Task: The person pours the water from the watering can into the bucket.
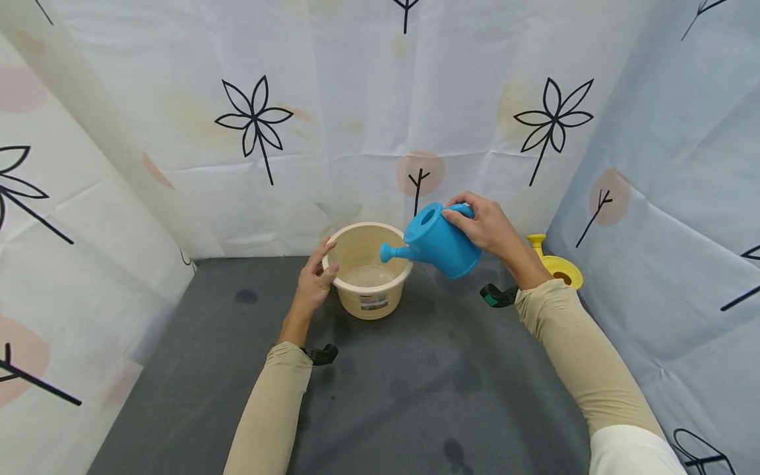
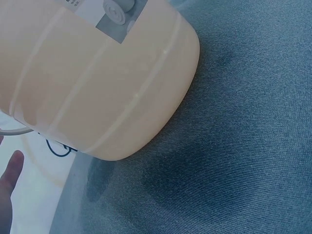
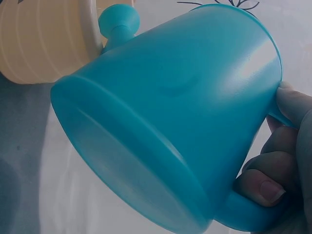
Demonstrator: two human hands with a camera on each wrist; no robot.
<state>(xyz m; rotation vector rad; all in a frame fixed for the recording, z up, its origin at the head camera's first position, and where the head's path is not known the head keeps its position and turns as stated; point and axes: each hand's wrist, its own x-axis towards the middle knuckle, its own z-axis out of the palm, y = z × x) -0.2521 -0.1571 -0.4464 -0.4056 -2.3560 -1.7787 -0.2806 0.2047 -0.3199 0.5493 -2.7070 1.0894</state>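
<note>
A blue watering can (image 1: 446, 245) tilts to the left, its round spout head over the right rim of a cream plastic bucket (image 1: 371, 302). My right hand (image 1: 483, 225) grips the can's handle, fingers curled round it in the right wrist view. On the bucket's left side, my left hand (image 1: 315, 277) rests at the rim with thumb and fingers spread. The left wrist view shows one straight finger (image 2: 10, 178) beside the bucket wall. A little water shows at the bucket's bottom, and the bucket stands upright with a label on its front.
A yellow watering can (image 1: 564, 270) stands by the right wall, partly behind my right forearm. Dark damp spots mark the grey table cloth (image 1: 380, 409). White printed fabric (image 1: 356, 99) encloses the back and both sides.
</note>
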